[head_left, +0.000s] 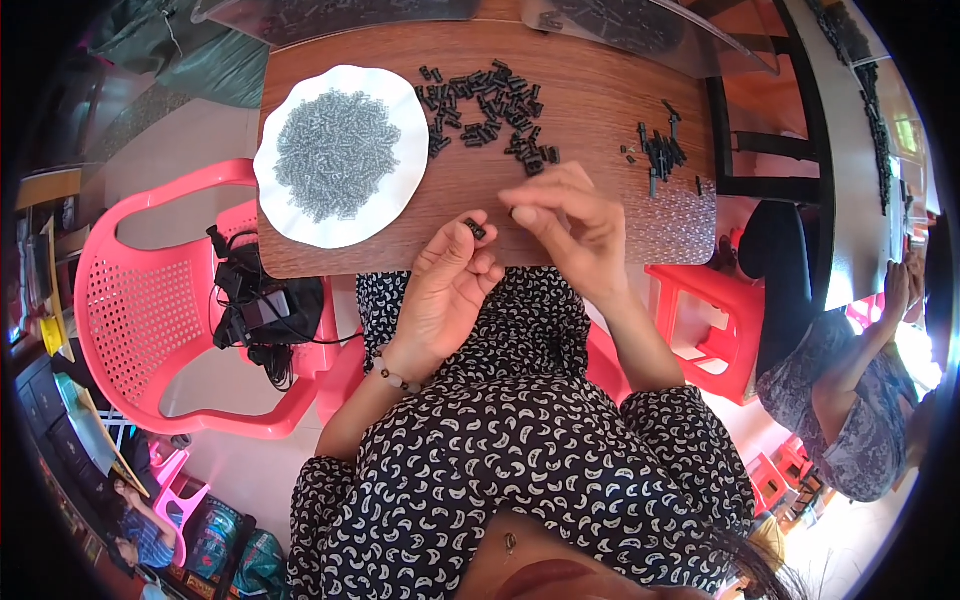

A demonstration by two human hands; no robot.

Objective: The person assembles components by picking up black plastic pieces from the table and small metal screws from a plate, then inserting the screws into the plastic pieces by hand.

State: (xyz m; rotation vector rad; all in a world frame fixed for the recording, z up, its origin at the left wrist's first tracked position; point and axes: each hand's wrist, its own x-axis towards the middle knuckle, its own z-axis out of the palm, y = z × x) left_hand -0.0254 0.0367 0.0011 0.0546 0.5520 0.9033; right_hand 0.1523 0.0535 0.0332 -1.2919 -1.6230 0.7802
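Observation:
Between the thumb and fingers of my left hand [440, 280] is a small black plastic part [475, 230], held just over the table's near edge. My right hand [575, 225] is beside it, thumb and forefinger pinched together. A tiny dark bit shows at those fingertips, too small to name. Beyond both hands lies a loose heap of small black plastic parts [495, 105] on the brown wooden table [600, 90]. To the left stands a white wavy-rimmed plate [412, 160] with a mound of tiny silvery springs [335, 150].
Slim black pieces [662, 153] lie at the table's right. Clear plastic bins [650, 35] line its far edge. A pink chair [150, 300] holding black cables [265, 310] is on the left, a red stool [715, 330] on the right. Another person [850, 400] sits at far right.

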